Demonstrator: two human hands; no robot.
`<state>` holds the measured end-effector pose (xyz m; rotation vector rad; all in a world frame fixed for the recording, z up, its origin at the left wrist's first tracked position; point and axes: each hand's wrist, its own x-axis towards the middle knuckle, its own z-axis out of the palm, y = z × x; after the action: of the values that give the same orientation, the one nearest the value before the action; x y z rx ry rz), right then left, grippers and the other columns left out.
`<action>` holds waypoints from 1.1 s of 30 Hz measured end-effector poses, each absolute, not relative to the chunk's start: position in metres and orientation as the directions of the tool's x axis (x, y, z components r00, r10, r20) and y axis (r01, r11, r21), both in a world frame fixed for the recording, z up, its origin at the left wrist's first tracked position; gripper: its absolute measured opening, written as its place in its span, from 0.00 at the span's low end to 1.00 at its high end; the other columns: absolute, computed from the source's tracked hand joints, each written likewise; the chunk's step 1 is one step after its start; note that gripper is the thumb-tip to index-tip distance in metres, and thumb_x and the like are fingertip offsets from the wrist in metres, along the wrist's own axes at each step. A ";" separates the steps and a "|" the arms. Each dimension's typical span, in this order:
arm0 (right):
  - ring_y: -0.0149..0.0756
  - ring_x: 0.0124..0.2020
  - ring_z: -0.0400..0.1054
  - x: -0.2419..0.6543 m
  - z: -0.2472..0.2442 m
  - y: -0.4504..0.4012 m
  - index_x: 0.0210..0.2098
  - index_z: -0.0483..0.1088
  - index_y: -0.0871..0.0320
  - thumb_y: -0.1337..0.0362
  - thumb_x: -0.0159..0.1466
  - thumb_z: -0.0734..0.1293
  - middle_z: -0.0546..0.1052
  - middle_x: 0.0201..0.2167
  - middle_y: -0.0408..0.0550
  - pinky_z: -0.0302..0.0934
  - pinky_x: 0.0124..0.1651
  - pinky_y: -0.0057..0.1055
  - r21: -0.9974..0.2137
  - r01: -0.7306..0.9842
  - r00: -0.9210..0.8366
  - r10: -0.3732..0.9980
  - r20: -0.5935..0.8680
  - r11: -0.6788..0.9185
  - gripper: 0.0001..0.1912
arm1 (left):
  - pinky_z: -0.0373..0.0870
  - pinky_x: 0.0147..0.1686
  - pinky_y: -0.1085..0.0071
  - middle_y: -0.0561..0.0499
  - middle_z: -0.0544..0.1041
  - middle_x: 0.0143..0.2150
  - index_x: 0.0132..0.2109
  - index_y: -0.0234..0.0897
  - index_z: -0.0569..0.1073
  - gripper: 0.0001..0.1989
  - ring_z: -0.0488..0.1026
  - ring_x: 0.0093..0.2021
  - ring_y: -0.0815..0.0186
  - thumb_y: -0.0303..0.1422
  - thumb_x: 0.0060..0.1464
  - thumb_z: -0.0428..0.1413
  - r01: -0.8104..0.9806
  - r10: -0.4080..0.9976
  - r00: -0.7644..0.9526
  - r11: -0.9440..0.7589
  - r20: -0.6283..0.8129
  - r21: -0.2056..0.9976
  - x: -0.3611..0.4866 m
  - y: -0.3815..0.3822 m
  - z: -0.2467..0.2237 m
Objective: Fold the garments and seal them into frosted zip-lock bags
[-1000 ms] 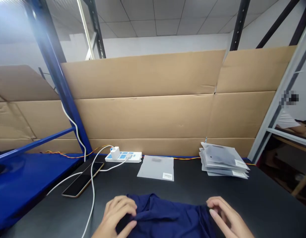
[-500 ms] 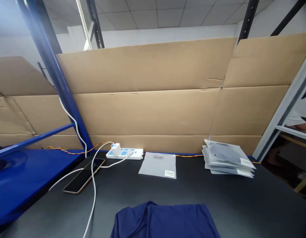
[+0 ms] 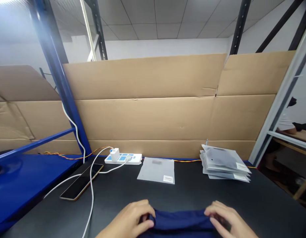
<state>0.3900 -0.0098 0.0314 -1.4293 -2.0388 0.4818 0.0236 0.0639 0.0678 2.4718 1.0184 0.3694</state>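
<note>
A navy shirt (image 3: 180, 220) lies at the bottom middle of the head view, its lower part cut off by the frame edge. My left hand (image 3: 136, 216) pinches its left far corner between thumb and fingers. At the opposite corner, my right hand (image 3: 228, 218) grips the cloth in the same way. Between the two hands the far edge of the fabric runs nearly straight, with a dark fold under it. Beyond the shirt, a flat frosted plastic bag (image 3: 156, 170) with a white label rests on the dark tabletop (image 3: 182, 195).
A stack of frosted plastic bags (image 3: 223, 162) sits at the back right. To the left are a smartphone (image 3: 80, 183), a white cable (image 3: 91, 198) and a power strip (image 3: 135, 159). Cardboard (image 3: 148, 119) walls the back. A blue post (image 3: 65, 89) stands left; a person shows beyond the right frame.
Both my hands have come into view and taken hold of the shirt's far corners. The shirt's far edge sits slightly lower in view and is narrower. The camera has tilted up slightly.
</note>
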 end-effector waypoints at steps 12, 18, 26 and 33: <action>0.37 0.33 0.66 0.414 0.007 0.119 0.34 0.71 0.55 0.54 0.69 0.58 0.73 0.31 0.45 0.59 0.37 0.33 -0.684 0.662 -0.170 0.950 0.262 0.307 0.16 | 0.57 0.29 0.74 0.54 0.68 0.27 0.38 0.35 0.75 0.19 0.62 0.27 0.68 0.45 0.63 0.49 0.570 0.852 0.483 -0.479 0.200 0.667 0.005 0.192 0.035; 0.37 0.31 0.66 0.419 0.001 0.113 0.34 0.71 0.54 0.52 0.69 0.59 0.73 0.30 0.44 0.58 0.35 0.31 -0.716 0.635 -0.151 0.955 0.255 0.291 0.16 | 0.55 0.28 0.75 0.55 0.67 0.27 0.37 0.35 0.75 0.19 0.60 0.27 0.68 0.46 0.62 0.50 0.562 0.863 0.468 -0.457 0.190 0.690 0.000 0.191 0.026; 0.37 0.32 0.66 0.419 0.005 0.111 0.34 0.72 0.55 0.52 0.68 0.59 0.74 0.32 0.45 0.58 0.35 0.31 -0.730 0.622 -0.153 0.958 0.241 0.283 0.16 | 0.55 0.28 0.74 0.56 0.67 0.26 0.37 0.35 0.75 0.20 0.60 0.27 0.68 0.47 0.62 0.49 0.575 0.862 0.476 -0.454 0.173 0.681 0.001 0.192 0.025; 0.35 0.32 0.65 0.419 0.019 0.103 0.35 0.74 0.55 0.52 0.67 0.61 0.74 0.33 0.45 0.59 0.35 0.30 -0.731 0.624 -0.195 0.961 0.196 0.276 0.16 | 0.58 0.31 0.73 0.54 0.70 0.28 0.37 0.35 0.75 0.21 0.63 0.29 0.67 0.45 0.65 0.46 0.602 0.841 0.514 -0.494 0.169 0.628 0.005 0.185 0.037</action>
<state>0.4185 0.1027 0.0187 -1.4246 -1.9092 0.6744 0.0054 0.1846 0.0374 2.2586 1.1773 0.6369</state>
